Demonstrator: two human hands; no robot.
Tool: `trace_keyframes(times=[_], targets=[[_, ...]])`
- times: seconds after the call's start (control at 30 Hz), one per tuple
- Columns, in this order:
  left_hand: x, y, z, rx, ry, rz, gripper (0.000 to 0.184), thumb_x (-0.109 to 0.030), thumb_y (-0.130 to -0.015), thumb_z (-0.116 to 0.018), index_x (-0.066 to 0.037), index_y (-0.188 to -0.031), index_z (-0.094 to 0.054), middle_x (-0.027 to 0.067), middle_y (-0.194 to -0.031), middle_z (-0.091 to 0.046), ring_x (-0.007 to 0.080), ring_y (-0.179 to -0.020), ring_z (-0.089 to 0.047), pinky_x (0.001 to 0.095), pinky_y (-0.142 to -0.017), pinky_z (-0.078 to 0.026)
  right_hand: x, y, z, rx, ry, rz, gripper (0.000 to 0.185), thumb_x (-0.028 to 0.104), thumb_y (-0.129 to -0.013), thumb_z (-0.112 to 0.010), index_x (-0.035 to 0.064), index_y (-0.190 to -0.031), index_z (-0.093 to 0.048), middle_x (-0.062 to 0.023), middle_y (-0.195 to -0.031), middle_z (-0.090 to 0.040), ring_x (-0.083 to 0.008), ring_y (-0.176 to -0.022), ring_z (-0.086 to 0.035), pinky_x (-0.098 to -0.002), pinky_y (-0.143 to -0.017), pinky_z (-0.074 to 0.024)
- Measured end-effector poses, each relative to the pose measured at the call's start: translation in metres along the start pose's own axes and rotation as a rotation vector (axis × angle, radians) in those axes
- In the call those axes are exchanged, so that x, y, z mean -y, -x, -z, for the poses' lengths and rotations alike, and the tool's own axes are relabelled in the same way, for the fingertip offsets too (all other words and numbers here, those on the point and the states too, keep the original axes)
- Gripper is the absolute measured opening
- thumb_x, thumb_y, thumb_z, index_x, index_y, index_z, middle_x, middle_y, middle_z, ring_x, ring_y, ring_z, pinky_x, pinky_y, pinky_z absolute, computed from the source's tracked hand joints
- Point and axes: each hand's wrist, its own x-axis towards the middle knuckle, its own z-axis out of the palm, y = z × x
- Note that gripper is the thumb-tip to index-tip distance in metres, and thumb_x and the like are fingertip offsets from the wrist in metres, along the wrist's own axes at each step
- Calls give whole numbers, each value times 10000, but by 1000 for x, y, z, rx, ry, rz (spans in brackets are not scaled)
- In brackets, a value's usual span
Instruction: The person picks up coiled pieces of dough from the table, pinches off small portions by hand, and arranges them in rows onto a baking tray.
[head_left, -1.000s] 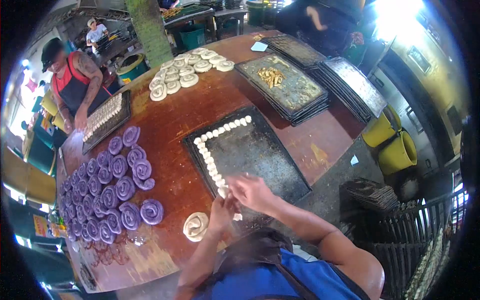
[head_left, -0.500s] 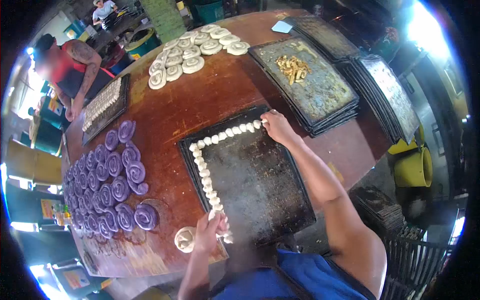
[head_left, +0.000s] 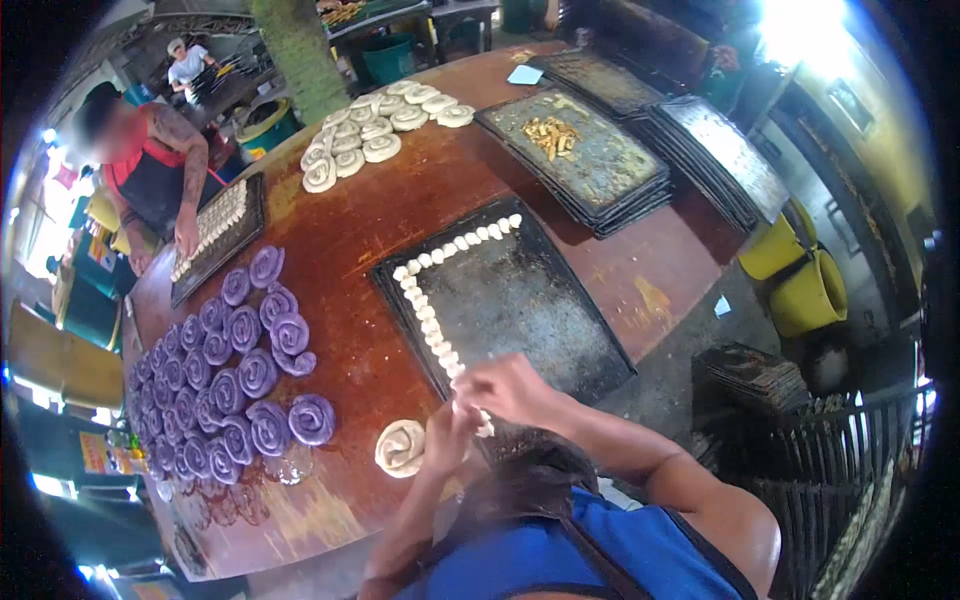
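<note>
Two lines of dough pieces (head_left: 430, 326) lie on the dark tray (head_left: 535, 305), along its far and left edges; the rest shows dark metal, so we judge this work early. Over its near left side, our left hand (head_left: 447, 438) is wrapped around a dough strip (head_left: 485, 427); our right hand (head_left: 508, 390) bends its fingers, pinching or not, we cannot tell. Beyond this tray, a tray stack (head_left: 610, 165) bears golden pieces (head_left: 552, 137).
</note>
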Motion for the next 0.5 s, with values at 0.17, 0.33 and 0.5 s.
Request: trace_keyframes(times=[0.17,0.33,0.5], targets=[[-31,-17,-5,-135,626,343,312,-303,-1007,-443,-17,-1047,-561,3,-767,-573,89,-656,-537,245,-546,-427,-1,11,-19,-146,265,50,172,103,-840,-641,24,-992,-656,-155,-927,-668,-227,-650,-668,-350,-569,-540],[-45,-37,-6,-40,286,107,172,-143,-947,-492,-24,-1042,-571,7,-791,-574,75,-629,-499,230,-508,-373,3,-27,-4,-213,428,213,221,227,-892,-604,8,-902,-634,-139,-783,-652,-312,-643,-645,-378,-574,-527],[-24,-58,36,-303,-83,-479,134,-165,-928,-487,-56,-896,-559,-4,-635,-512,84,-541,-491,207,-494,-365,-63,-55,98,29,90,1,277,287,-854,-672,12,-874,-655,-131,-774,-666,-235,-718,-649,-362,-632,-509]])
